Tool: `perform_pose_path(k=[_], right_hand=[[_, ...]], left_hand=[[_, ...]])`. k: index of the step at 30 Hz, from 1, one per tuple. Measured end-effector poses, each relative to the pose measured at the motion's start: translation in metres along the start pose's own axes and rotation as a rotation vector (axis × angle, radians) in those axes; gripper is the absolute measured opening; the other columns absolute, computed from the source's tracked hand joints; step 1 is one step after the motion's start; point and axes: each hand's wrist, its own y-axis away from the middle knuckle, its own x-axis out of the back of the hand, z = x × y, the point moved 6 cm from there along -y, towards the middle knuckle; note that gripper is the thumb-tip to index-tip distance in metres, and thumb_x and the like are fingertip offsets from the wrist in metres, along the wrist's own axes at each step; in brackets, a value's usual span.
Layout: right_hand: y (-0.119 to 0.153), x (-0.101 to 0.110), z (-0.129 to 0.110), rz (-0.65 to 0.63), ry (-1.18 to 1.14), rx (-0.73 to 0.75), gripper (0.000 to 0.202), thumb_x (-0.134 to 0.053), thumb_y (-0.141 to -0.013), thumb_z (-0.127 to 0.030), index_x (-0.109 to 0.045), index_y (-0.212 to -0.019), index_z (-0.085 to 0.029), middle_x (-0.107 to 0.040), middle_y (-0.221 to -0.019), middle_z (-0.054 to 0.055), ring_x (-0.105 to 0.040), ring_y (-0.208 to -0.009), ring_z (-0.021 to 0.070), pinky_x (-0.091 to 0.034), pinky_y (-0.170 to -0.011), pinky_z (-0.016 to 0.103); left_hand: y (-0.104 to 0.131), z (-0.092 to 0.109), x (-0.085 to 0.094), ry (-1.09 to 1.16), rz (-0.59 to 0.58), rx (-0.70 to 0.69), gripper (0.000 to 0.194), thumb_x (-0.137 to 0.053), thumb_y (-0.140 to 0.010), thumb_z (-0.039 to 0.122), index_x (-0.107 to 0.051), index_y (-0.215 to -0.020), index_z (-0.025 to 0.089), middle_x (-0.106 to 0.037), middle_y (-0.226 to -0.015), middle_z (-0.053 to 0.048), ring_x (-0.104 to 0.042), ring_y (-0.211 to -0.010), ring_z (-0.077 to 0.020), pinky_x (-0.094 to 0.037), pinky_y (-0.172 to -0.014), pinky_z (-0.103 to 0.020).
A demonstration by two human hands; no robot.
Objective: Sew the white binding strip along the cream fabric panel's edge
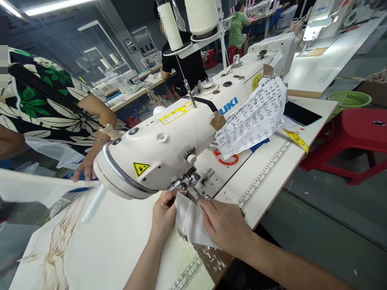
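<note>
A white sewing machine (178, 133) spans the middle of the view, its needle area (193, 181) low at the centre. Just in front of it, a piece of pale fabric (189, 219) hangs between my two hands. My left hand (165, 211) has its fingers closed on the fabric's left edge, with the fingertips partly hidden under the machine head. On the right side, my right hand (225, 225) pinches the fabric beside the presser foot, fingers curled together. Part of the cloth drapes down over the table edge.
A handwritten sheet (254, 117) hangs on the machine. Orange-handled scissors (228, 159), a phone (302, 113) and a yellow tape measure (298, 141) lie to the right. A red stool (350, 141) stands beyond. Cream fabric strips (59, 245) lie left, near another person's hand (87, 167).
</note>
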Motion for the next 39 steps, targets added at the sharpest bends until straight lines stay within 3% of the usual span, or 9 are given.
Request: perform_pose_path(k=[20,33,39], right_hand=[[-0.005,-0.006,-0.002,-0.111,0.105,-0.03,0.024,-0.043,-0.099,-0.015,-0.056,-0.119,-0.016,-0.072,-0.093,0.007,-0.071,-0.078,0.0221,-0.048,-0.057,0.03],[-0.002,-0.011,-0.005,-0.134,0.145,0.026,0.032,-0.04,-0.096,-0.007,-0.049,-0.127,-0.011,-0.068,-0.096,0.009,-0.07,-0.081,0.0252,-0.056,-0.059,0.035],[-0.002,-0.011,-0.004,-0.115,0.143,0.031,0.034,-0.048,-0.093,-0.009,-0.048,-0.127,-0.01,-0.068,-0.097,0.01,-0.069,-0.08,0.0248,-0.055,-0.058,0.035]], left_hand=[[0.0,0.004,-0.001,-0.032,-0.002,-0.056,0.026,-0.06,-0.076,0.045,-0.068,-0.072,0.021,-0.067,-0.081,-0.005,-0.063,-0.082,-0.022,-0.05,-0.074,-0.032],[0.003,0.018,-0.006,-0.272,0.056,-0.265,0.022,-0.052,-0.07,0.027,-0.067,-0.086,0.023,-0.069,-0.09,-0.005,-0.062,-0.086,-0.023,-0.05,-0.075,-0.033],[-0.001,0.003,-0.001,-0.155,0.028,-0.094,0.021,-0.06,-0.075,0.043,-0.069,-0.078,0.023,-0.072,-0.088,-0.005,-0.066,-0.086,-0.0231,-0.052,-0.076,-0.033]])
